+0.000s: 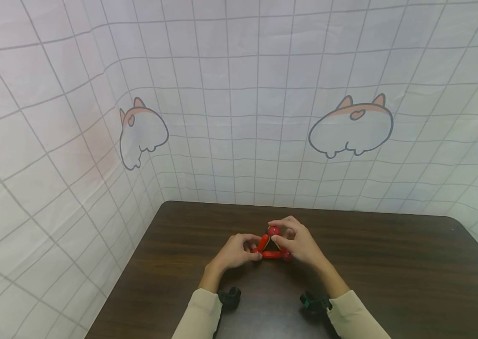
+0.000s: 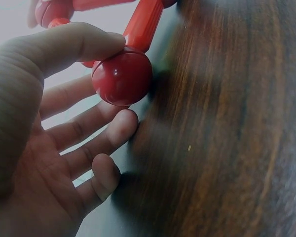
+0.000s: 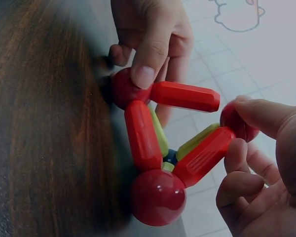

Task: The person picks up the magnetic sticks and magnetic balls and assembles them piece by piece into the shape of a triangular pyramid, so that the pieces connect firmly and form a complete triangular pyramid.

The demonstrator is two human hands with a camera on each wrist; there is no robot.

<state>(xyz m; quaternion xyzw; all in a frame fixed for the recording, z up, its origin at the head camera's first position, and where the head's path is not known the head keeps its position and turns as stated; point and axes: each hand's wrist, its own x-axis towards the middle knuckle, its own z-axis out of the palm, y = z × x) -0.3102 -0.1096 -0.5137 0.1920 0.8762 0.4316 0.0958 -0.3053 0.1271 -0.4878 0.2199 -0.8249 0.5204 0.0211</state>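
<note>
A triangular build of red rods and red balls, apparently a magnetic stick-and-ball toy, stands on the table between both hands. My left hand [image 1: 235,252] pinches the left corner ball [image 2: 122,78], thumb on one side and fingertips on the other. With thumb and fingers, my right hand [image 1: 300,241] grips the top ball [image 3: 237,121]. One red rod [image 3: 185,96] runs from the left ball towards the top ball; a narrow gap shows at its end. The third ball [image 3: 158,197] joins two other red rods. Yellow-green rods [image 3: 202,140] and a dark blue ball [image 3: 171,156] show behind, partly hidden.
The dark wood-grain table [image 1: 391,273] extends around the hands. A white grid-patterned curtain [image 1: 239,117] hangs behind it and along the left side. Each wrist wears a dark strapped device [image 1: 230,297].
</note>
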